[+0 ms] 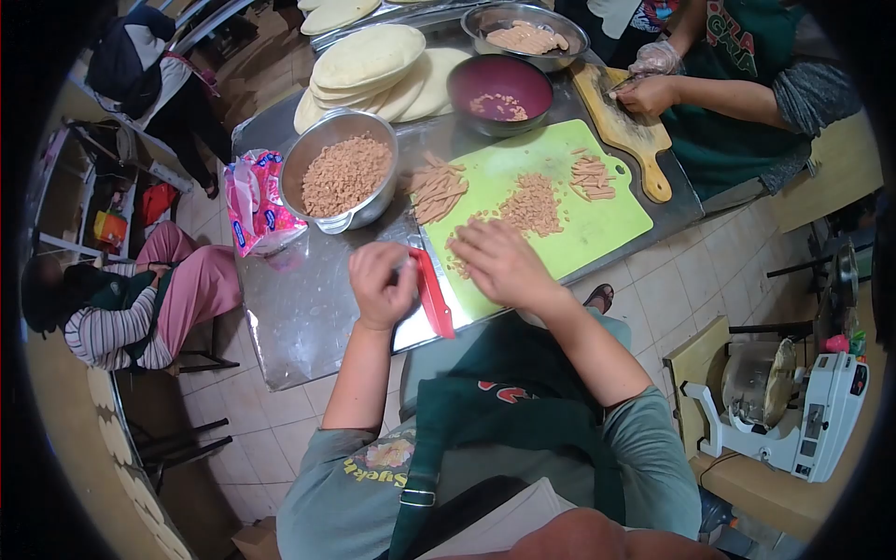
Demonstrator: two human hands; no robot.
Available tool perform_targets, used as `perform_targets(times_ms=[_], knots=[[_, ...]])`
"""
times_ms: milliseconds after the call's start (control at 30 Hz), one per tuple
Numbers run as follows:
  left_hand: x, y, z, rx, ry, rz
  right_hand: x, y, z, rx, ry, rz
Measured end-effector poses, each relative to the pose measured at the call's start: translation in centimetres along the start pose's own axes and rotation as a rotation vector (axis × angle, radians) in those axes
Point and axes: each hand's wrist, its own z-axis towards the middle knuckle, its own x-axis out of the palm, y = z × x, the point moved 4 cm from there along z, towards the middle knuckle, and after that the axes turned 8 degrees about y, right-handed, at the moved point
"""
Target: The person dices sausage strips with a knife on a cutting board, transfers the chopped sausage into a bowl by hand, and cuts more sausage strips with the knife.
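Observation:
My left hand (381,283) is curled closed at the left edge of the green cutting board (597,238). Against its thumb side is a flat red knife (433,301), partly hidden at its top end. My right hand (504,261) lies over the board with fingers stretched out, touching small chopped bits near the left side. A pile of diced sausage (532,205) sits mid-board. Uncut sausage strips (592,177) lie at the board's far right, and more strips (439,191) are at its left corner. Beyond my left hand stands a metal pot (385,191) full of diced pieces.
A pink plastic bag (254,205) lies left of the pot. Behind are stacked flat rounds (369,61), a dark red bowl (499,79) and a metal bowl (569,56). At right, a co-worker's hands (649,89) work over a wooden board (644,154).

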Motion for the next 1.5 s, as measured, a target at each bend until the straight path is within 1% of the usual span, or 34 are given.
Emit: perform_targets(times_ms=[33, 67, 133, 167, 233, 300, 367, 500, 633, 700, 733, 767, 833, 867, 933, 967, 1033, 1067, 1200, 1267, 1300, 1367, 1400, 1433, 1467, 1500], knots=[[0.3, -1.0, 0.1, 0.11, 0.13, 0.049, 1.0, 0.3, 0.1, -0.085, 0.026, -0.016], [0.4, -1.4, -0.1, 0.114, 0.128, 0.052, 1.9, 0.2, 0.2, -0.081, 0.057, -0.034], [2.1, -3.3, -0.8, 0.357, 0.349, -0.002, 2.8, 0.1, 0.5, -0.118, 0.087, -0.083], [2.5, -3.7, -0.8, 0.362, 0.35, -0.002, 3.3, 0.1, 0.5, -0.15, 0.125, -0.131], [3.8, -4.5, -1.1, 0.446, 0.515, -0.08, 3.7, -0.1, 0.6, -0.17, 0.147, -0.176], [3.9, -4.6, -0.9, 0.434, 0.522, -0.108, 3.7, -0.3, 0.7, -0.178, 0.146, -0.171], [3.9, -4.5, -0.9, 0.417, 0.581, -0.083, 3.4, -0.5, 0.7, -0.179, 0.111, -0.171], [4.1, -4.1, -1.1, 0.391, 0.586, -0.126, 2.5, -1.7, 0.7, -0.155, 0.006, -0.212], [4.2, -3.9, -1.1, 0.366, 0.583, -0.171, 0.9, -4.1, 0.7, -0.11, 0.001, -0.264], [4.2, -4.0, -1.0, 0.369, 0.566, -0.177, -0.4, -5.2, 0.6, -0.052, -0.035, -0.155], [4.2, -3.9, -1.0, 0.363, 0.584, -0.181, -1.1, -5.4, 0.6, -0.048, -0.089, -0.12], [4.2, -3.9, -1.0, 0.359, 0.601, -0.184, -1.6, -5.7, 0.6, -0.047, -0.091, -0.123], [4.2, -3.8, -1.0, 0.358, 0.607, -0.185, -2.2, -7.3, 0.3, 0.114, -0.072, 0.023], [4.2, -3.7, -1.0, 0.352, 0.612, -0.183, -2.4, -7.6, 0.2, 0.115, -0.074, 0.022], [4.3, -3.4, -1.2, 0.339, 0.6, -0.188, -3.0, -9.1, -0.3, 0.312, -0.165, 0.183], [4.3, -3.3, -1.2, 0.324, 0.587, -0.192, -3.2, -9.4, -0.5, 0.312, -0.167, 0.181], [4.2, -3.2, -1.1, 0.306, 0.576, -0.177, -3.6, -10.5, -1.1, 0.449, -0.193, 0.435], [4.1, -3.2, -1.0, 0.285, 0.563, -0.163, -3.5, -11.0, -1.4, 0.487, -0.201, 0.491], [3.7, -3.5, -0.7, 0.269, 0.539, -0.144, -4.4, -10.6, -2.4, 0.471, -0.169, 0.452], [3.3, -4.7, -0.2, 0.291, 0.562, -0.114, -5.0, -9.5, -2.9, 0.433, -0.216, 0.299], [3.2, -5.4, 0.1, 0.297, 0.564, -0.114, -4.9, -9.3, -3.2, 0.435, -0.222, 0.298], [3.8, -6.5, -0.1, 0.217, 0.668, -0.107, -4.8, -8.7, -3.7, 0.365, -0.235, 0.072], [4.4, -6.6, -0.4, 0.185, 0.769, -0.098, -4.8, -8.8, -3.7, 0.365, -0.238, 0.069], [4.9, -6.9, -0.4, 0.189, 0.768, -0.099, -4.6, -9.1, -3.8, 0.413, -0.199, 0.114], [5.6, -6.9, -0.5, 0.142, 0.786, -0.135, -4.4, -9.4, -3.8, 0.459, -0.16, 0.157], [6.2, -6.9, -0.5, 0.095, 0.802, -0.172, -4.2, -9.7, -3.8, 0.458, -0.163, 0.154]])
